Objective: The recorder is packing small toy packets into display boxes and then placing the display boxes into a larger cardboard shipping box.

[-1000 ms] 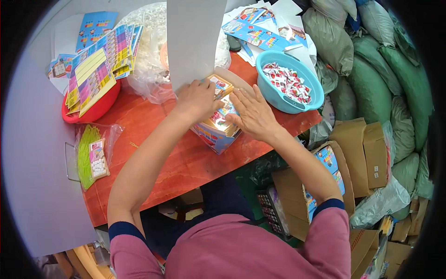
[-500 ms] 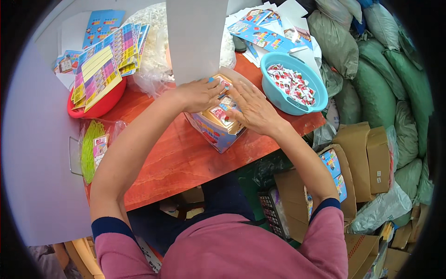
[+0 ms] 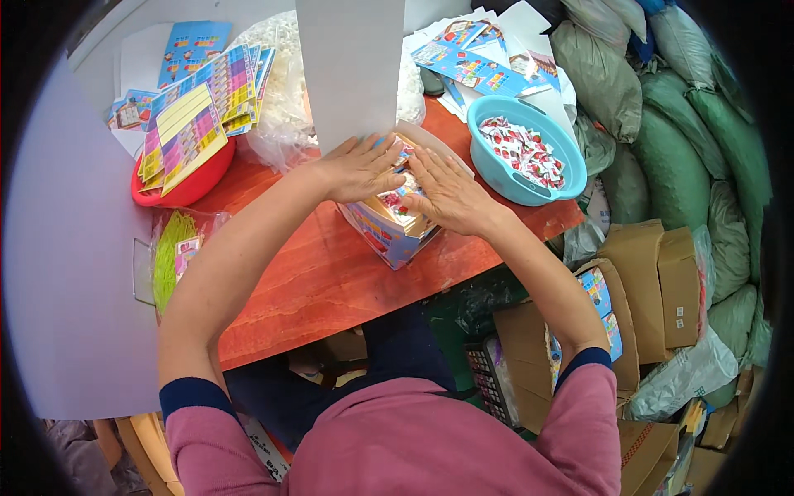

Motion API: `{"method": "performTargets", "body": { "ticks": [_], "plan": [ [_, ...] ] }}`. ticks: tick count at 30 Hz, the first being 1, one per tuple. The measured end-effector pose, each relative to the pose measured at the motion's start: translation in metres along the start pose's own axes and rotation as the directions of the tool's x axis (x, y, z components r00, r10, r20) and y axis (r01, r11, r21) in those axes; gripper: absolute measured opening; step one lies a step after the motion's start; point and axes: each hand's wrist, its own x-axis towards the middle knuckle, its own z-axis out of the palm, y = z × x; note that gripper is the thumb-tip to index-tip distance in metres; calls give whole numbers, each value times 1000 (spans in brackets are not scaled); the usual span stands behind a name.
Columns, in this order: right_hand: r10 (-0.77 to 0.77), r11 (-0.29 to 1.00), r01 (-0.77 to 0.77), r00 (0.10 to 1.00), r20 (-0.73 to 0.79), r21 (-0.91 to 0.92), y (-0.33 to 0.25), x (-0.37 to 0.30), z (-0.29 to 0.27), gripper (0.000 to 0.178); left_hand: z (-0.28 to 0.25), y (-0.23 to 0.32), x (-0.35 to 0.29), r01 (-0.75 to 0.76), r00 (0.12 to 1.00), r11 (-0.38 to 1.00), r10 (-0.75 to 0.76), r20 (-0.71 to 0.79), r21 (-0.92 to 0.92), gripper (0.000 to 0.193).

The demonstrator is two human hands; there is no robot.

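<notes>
An open printed cardboard box (image 3: 389, 237), blue and orange, stands on the red table (image 3: 285, 306) in front of me. Inside it sit small colourful packets (image 3: 392, 199), packed up toward the rim. My left hand (image 3: 357, 169) lies across the box's left side, fingers stretched out over the packets. From the right, my right hand (image 3: 451, 192) rests over them with its fingers spread and pointing away from me. Both palms face down, and nothing shows gripped in either. The hands hide part of the contents.
A blue basin (image 3: 481, 157) of small red-and-white sachets stands right of the box. At left are a red basin (image 3: 217, 178) holding printed card sheets and a bag of green strips (image 3: 171, 248). A white post (image 3: 351, 66) rises behind the box. Cartons (image 3: 633, 273) and sacks (image 3: 662, 157) crowd the right.
The view has shifted slightly. My hands stay flat over the packets, with only small movements of the fingers; the box stays in place.
</notes>
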Motion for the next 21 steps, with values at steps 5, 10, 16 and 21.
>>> {"method": "performTargets", "body": {
  "ticks": [5, 10, 16, 21],
  "plan": [
    [28, 994, -24, 999, -28, 109, -3, 1, -30, 70, 4, -7, -21, -49, 970, 975, -6, -245, -218, 79],
    [98, 991, -81, 981, -166, 105, 19, -7, -42, 64, 8, 1, -55, -117, 930, 939, -10, -367, -322, 73],
    [383, 824, -327, 923, -29, 463, 35, -13, -10, 49, 36, 15, -65, -38, 899, 996, 1, -438, -77, 55],
    [400, 797, -305, 913, -77, 522, 5, -19, -9, 39, 38, 2, -78, -89, 890, 964, -36, -454, -251, 51]
  ]
}}
